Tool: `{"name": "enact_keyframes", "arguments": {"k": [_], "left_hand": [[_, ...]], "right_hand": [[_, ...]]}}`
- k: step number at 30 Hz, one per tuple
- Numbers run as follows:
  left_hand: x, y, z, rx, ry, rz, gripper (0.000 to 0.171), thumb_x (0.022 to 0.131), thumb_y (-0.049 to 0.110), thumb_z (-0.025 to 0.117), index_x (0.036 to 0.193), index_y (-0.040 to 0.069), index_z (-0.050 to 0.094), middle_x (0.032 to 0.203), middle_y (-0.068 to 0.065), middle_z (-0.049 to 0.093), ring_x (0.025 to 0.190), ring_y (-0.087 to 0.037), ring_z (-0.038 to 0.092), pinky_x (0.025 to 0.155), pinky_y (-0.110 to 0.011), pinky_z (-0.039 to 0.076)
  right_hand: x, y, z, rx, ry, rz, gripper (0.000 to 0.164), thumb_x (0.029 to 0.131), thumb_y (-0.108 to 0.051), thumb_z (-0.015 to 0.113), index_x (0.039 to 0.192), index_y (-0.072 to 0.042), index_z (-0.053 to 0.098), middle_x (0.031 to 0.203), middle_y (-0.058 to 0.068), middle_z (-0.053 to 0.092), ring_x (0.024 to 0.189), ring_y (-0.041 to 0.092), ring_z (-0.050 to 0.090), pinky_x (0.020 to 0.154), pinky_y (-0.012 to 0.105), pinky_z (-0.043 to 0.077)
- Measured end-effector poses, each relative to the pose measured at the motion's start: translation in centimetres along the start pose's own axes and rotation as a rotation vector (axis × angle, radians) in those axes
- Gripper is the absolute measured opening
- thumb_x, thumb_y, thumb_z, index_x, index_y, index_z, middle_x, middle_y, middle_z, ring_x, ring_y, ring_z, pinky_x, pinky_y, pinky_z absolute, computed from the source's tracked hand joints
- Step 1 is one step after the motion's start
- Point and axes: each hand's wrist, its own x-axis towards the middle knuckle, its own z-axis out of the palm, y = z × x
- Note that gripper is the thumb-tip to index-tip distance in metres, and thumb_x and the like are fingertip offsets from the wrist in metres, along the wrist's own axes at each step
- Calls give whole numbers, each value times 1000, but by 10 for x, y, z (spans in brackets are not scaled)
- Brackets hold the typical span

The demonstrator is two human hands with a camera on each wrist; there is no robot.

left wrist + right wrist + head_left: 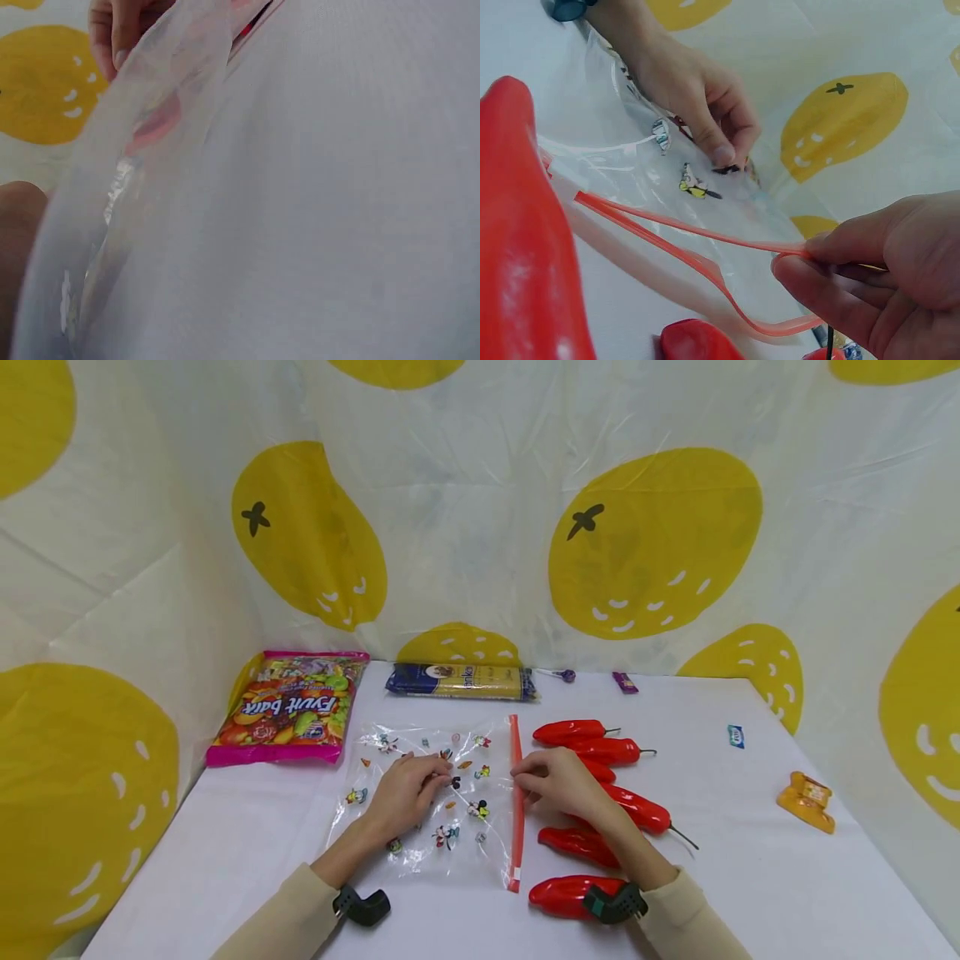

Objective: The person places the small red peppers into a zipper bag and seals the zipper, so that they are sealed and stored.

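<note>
Looking at the centre of the head view, we find a clear zip bag [468,823] lying on the white table [720,877], cartoon figures printed across it and its red zip edge [517,835] running down the right side. Our left hand [411,789] rests over the bag's middle, hiding some of the print; in the upper middle of the right wrist view we see its thumb and forefinger pinching the film. Our right hand [553,777], right of centre, pinches the zip edge between thumb and finger; in the right wrist view one lip of the edge is lifted and the mouth gapes.

To the right of the bag we see several red peppers [636,808], some partly covered by our forearm, one cut off at the left of the right wrist view. In the left wrist view blurred film hides most of our left hand, and we cannot make out its fingertips there.

Left of centre lies a fruit sweets bag [288,714], its lettering upside down; upper centre, a yellow packet [467,682], with a lollipop [567,676] and a purple sweet [624,682] beyond. Far right sit a small blue-green packet [736,737] and an orange packet [807,802], their print too small for us to read.
</note>
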Motion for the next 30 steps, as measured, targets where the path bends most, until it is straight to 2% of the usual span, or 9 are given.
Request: {"name": "enact_keyframes", "arguments": {"k": [5,7,9,12,17,20,24,30], "left_hand": [[1,-3,-1,-80,46,-41,15,93,29,58,104,22,66,108,10,69,111,-12,62,106,-48,40],[1,-4,-1,-103,61,-48,16,94,29,57,105,21,66,108,10,69,111,-13,62,106,-46,41],[2,-3,-3,-123,73,-46,17,93,29,57,105,20,66,109,9,69,112,-14,62,104,-45,42],[2,-2,-6,-139,81,-31,18,93,27,58,106,18,67,110,7,69,110,-15,62,100,-42,46],[2,-2,-8,-174,100,-29,21,95,30,54,108,18,66,112,8,68,108,-12,62,94,-34,49],[1,-2,-9,-181,156,-24,20,96,28,53,110,20,65,111,8,69,98,-8,63,88,-30,51],[1,-3,-10,-200,226,-24,18,97,24,52,111,20,62,110,7,69,78,-3,57,71,-21,49],[0,-3,-9,-264,234,-50,18,97,23,50,111,19,61,100,7,69,67,-2,50,59,-17,44]], "right_hand": [[2,-2,0,177,32,34,24,89,-18,64,112,-16,57,89,3,68,74,16,68,69,36,59],[3,-2,2,215,36,50,26,91,-17,61,114,-17,51,92,3,68,76,16,68,70,36,59],[4,-1,4,184,22,62,28,91,-18,61,115,-17,49,93,2,69,77,15,68,71,34,59],[4,2,6,53,-37,57,31,89,-22,64,117,-17,51,97,0,68,77,12,66,70,30,58],[1,3,6,-85,-101,0,35,86,-25,67,118,-15,56,101,0,67,81,10,64,71,29,58],[1,3,6,-120,-96,-14,31,86,-26,66,114,-16,60,100,-1,68,82,9,63,71,29,58],[1,2,6,-146,-92,-1,29,86,-27,66,112,-16,62,98,-2,68,81,10,62,71,27,57],[0,2,4,-135,-120,-24,33,86,-28,67,116,-16,61,103,-1,67,85,10,63,70,28,57]]}}
